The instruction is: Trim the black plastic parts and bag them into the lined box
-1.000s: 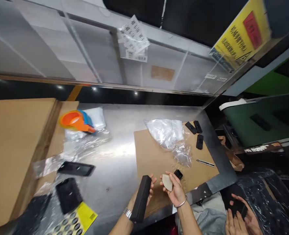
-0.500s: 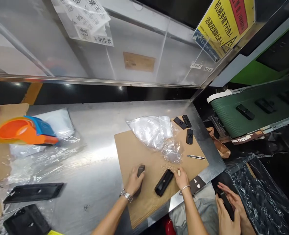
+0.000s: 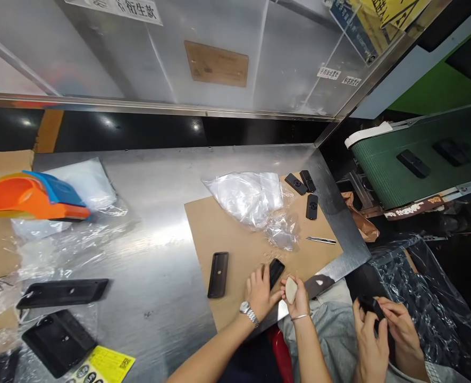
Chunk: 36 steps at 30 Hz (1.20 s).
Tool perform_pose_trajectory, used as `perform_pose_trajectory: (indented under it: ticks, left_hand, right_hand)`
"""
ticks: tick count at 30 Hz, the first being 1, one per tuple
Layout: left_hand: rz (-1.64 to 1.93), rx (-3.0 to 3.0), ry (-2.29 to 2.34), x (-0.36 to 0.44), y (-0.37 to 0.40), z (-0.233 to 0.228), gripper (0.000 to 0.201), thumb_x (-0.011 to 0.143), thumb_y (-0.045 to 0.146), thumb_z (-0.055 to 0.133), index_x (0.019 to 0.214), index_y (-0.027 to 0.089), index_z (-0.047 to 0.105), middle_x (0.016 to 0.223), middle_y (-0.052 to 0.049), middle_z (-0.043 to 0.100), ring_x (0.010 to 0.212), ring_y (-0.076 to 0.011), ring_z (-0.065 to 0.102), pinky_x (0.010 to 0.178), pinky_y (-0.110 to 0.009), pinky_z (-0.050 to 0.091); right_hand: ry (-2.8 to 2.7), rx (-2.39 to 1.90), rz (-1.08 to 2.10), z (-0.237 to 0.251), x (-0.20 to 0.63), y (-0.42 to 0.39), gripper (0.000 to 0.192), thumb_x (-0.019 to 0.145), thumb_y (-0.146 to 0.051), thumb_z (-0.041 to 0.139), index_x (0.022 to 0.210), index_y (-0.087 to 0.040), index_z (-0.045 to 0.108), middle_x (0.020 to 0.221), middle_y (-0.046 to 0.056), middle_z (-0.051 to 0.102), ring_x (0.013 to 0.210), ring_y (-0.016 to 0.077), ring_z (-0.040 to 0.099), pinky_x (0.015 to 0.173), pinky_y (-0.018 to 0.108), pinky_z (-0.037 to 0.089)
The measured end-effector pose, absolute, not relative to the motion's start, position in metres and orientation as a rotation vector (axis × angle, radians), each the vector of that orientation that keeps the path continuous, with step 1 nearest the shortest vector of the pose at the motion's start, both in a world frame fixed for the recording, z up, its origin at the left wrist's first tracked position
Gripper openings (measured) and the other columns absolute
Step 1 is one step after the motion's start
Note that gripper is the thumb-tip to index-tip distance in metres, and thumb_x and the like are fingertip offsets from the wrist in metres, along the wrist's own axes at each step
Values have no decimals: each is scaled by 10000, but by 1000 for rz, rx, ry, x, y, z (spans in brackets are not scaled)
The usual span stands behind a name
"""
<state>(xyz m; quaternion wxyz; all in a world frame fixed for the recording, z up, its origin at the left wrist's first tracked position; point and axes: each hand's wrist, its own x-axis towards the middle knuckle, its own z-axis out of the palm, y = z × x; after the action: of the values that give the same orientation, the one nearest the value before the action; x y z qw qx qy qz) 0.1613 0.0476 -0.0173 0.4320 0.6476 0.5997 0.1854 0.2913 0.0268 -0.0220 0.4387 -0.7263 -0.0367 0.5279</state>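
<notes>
**Black part under the left hand, long case set aside**

Black small part (image 3: 276,272) lies on the cardboard sheet (image 3: 235,234) at the near edge of the steel table (image 3: 167,175), and the left hand (image 3: 259,290) lies over its near end, fingers curled on it; how firmly they grip I cannot tell. Half a second ago that hand pressed a small piece further left and the right touched a long black case; now the long case (image 3: 218,274) lies alone to the left, touched by no one, so the work has passed to the small part. Far on the cardboard sit crumpled plastic bags (image 3: 251,199), three more black parts (image 3: 304,187) and a thin blade (image 3: 321,240). The right hand (image 3: 297,295), just right of the left, is closed round a pale wedge-shaped piece (image 3: 291,290), held up off the table. At the near right, a co-worker's hands (image 3: 379,319) hold another dark part.
</notes>
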Motion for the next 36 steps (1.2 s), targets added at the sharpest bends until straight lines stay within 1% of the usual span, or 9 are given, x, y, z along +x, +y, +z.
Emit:
perform_pose_trajectory:
  ticks: [3,6,11,18,24,26,29,32,36]
  left_hand:
    - [485,1505,1431,174,46,-24,611,666,244,547,1225,70,374,1105,-199,452,982,-326,385,852,-471,261]
    - [557,1502,1337,162,53,-16,503,619,142,519,1117,125,445,1027,-134,480,979,-283,404,873,-428,288]
    - [743,1499,1168,124,54,23,555,566,66,458,1105,187,411,1041,-81,473,995,-226,430,893,-354,329]
    - [968,1335,998,97,44,83,554,544,10,460,1058,207,519,955,-85,536,893,-247,465,813,-371,362]
    - [950,934,892,79,26,98,531,503,18,543,1001,188,606,908,-77,567,889,-253,477,842,-370,354]
    - [930,675,778,78,17,97,524,499,81,619,1017,165,597,908,-74,584,889,-256,501,842,-367,368]
    - [921,324,707,83,8,97,506,587,347,674,1039,147,570,837,-84,612,781,-234,552,715,-333,435]
    - [954,115,791,90,8,106,514,680,524,561,1034,152,566,837,-100,639,790,-230,579,695,-320,458]
    - [921,-131,841,96,17,127,545,740,563,455,1059,133,555,875,-105,658,830,-219,604,766,-329,461]
  right_hand:
    - [-109,-1699,1315,-12,292,25,301,631,-410,567,778,-147,554,679,42,643,528,144,595,398,213,425]
    - [-173,-1623,1257,5,293,26,294,602,-342,649,816,-150,584,782,30,650,698,144,614,565,221,483]
    - [-659,-1551,1162,61,286,30,508,718,-314,621,1185,-179,478,1108,67,557,1029,174,521,891,317,409]
    - [-1993,-1249,923,147,252,36,468,793,-244,538,1249,-233,434,1135,99,483,1055,215,426,875,406,399]
    - [-1900,-1172,1055,150,248,49,391,841,-296,457,1226,-228,462,1093,91,489,1012,193,453,852,381,410]
    - [-1770,-1158,1164,145,243,46,382,854,-339,427,1215,-224,477,1092,86,492,1016,188,470,858,353,413]
    - [-1595,-1189,1157,137,227,36,404,863,-369,399,1229,-211,464,1125,91,467,1050,189,467,875,318,406]
    - [-1493,-1265,1038,131,211,25,421,865,-355,401,1253,-197,434,1149,96,439,1069,189,458,877,301,407]
    - [-1484,-1323,980,122,205,18,406,868,-300,403,1257,-184,429,1159,104,439,1089,194,448,894,319,406]
